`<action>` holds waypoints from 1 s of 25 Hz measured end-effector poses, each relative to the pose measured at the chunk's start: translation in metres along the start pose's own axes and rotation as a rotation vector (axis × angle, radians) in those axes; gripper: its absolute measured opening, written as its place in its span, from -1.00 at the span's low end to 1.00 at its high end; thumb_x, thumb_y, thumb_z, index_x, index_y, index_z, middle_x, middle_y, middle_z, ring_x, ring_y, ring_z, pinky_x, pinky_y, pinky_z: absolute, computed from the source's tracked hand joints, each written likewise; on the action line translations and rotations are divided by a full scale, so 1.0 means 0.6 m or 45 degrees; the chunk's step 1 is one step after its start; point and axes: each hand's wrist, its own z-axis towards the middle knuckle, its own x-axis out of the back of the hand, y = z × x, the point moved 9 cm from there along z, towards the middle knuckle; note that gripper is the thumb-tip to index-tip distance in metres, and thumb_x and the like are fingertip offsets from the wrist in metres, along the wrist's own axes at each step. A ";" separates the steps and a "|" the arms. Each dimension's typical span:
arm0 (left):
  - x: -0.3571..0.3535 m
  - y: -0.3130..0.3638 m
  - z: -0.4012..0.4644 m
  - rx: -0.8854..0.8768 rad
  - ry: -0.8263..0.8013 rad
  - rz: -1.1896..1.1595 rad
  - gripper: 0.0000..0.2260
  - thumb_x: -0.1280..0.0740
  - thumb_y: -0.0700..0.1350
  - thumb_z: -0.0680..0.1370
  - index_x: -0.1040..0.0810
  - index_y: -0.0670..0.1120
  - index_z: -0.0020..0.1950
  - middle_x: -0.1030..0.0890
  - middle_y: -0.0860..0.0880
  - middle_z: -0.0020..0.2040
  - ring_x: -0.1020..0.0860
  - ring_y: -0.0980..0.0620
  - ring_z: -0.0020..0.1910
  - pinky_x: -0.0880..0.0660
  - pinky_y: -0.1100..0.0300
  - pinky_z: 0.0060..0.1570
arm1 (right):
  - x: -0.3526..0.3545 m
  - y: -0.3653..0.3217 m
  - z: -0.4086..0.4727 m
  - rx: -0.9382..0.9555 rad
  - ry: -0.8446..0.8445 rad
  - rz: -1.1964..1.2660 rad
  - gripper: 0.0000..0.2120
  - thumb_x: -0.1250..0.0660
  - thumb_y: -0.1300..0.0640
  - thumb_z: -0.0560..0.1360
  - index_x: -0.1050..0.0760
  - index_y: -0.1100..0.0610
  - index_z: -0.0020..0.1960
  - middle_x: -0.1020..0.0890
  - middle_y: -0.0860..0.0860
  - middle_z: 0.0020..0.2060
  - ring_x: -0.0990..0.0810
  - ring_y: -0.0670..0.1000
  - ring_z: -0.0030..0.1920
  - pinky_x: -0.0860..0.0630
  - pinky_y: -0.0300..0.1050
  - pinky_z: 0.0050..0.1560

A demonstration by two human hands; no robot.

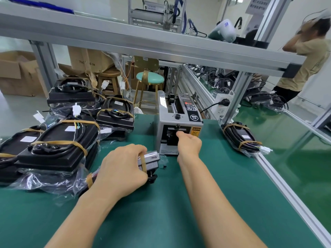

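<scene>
Many bagged units [59, 145] are already banded, and while the left hand [123, 169] clamps curled fingers on the current unit [151, 159], the right hand [189, 144] reaches the tape dispenser [179, 120], probably for the next strip, though I cannot tell whether its fingers are closed.

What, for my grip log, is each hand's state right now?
Left hand: gripping the banded grey unit.
Right hand: at the outlet of the tape dispenser; grip cannot be told.
</scene>
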 end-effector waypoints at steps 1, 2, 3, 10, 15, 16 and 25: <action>0.004 -0.004 -0.002 0.014 0.028 -0.039 -0.65 -0.38 -0.15 0.27 -0.55 0.07 0.03 -0.61 0.08 -0.11 -0.54 -0.04 -0.08 -0.49 0.12 -0.07 | 0.005 0.006 -0.003 -0.046 -0.036 0.100 -0.72 -0.37 0.22 0.45 -0.37 0.08 -0.37 -0.42 -0.06 -0.46 -0.36 -0.07 -0.45 -0.37 -0.21 -0.40; 0.006 -0.007 -0.003 0.025 0.050 -0.068 -0.64 -0.39 -0.14 0.26 -0.55 0.09 0.03 -0.62 0.09 -0.11 -0.54 -0.04 -0.08 -0.49 0.12 -0.07 | 0.014 0.009 -0.005 -0.081 -0.061 0.207 -0.71 -0.35 0.24 0.46 -0.32 0.07 -0.36 -0.34 -0.07 -0.50 -0.26 -0.10 -0.52 -0.24 -0.27 -0.50; 0.006 -0.009 -0.003 0.030 0.065 -0.083 -0.63 -0.40 -0.14 0.26 -0.55 0.10 0.03 -0.63 0.09 -0.11 -0.55 -0.04 -0.08 -0.49 0.13 -0.07 | 0.025 0.009 -0.007 -0.086 -0.081 0.271 -0.72 -0.34 0.24 0.47 -0.31 0.06 -0.33 -0.30 -0.07 -0.52 -0.20 -0.12 -0.56 -0.16 -0.29 -0.54; 0.004 0.000 -0.002 0.001 0.114 -0.113 -0.50 -0.38 -0.11 0.28 -0.52 0.14 0.21 -0.59 0.14 0.08 -0.53 -0.03 0.09 -0.46 0.11 0.05 | -0.008 -0.030 -0.110 0.172 -0.769 -0.020 -0.71 -0.35 0.16 0.50 -0.57 -0.01 -0.39 -0.51 -0.15 -0.43 -0.43 -0.14 -0.36 -0.39 -0.30 -0.24; 0.006 0.005 -0.007 0.013 0.143 -0.098 -0.61 -0.22 -0.04 0.18 -0.59 0.06 -0.03 -0.61 0.05 -0.09 -0.56 -0.06 -0.06 -0.52 0.01 -0.08 | -0.024 -0.021 -0.154 0.283 -0.881 -0.291 -0.66 -0.38 0.20 0.48 -0.56 0.01 -0.46 -0.57 -0.07 0.14 -0.50 -0.32 0.06 -0.35 -0.35 0.00; 0.005 0.004 -0.007 0.018 0.147 -0.105 -0.62 -0.23 -0.04 0.18 -0.59 0.05 -0.04 -0.60 0.04 -0.10 -0.56 -0.06 -0.07 -0.52 0.00 -0.09 | -0.023 -0.021 -0.153 0.285 -0.864 -0.271 -0.59 -0.37 0.23 0.48 -0.53 0.00 -0.52 -0.56 -0.02 0.17 -0.50 -0.30 0.08 -0.36 -0.29 0.05; 0.000 0.002 -0.005 0.040 0.118 -0.106 -0.69 -0.36 -0.07 0.24 -0.58 0.08 -0.03 -0.59 0.06 -0.11 -0.54 -0.05 -0.09 -0.50 0.05 -0.11 | -0.026 -0.012 -0.150 0.339 -0.803 -0.276 -0.72 -0.40 0.26 0.45 -0.58 0.04 -0.41 -0.56 -0.05 0.05 -0.54 -0.17 0.05 -0.40 -0.19 0.15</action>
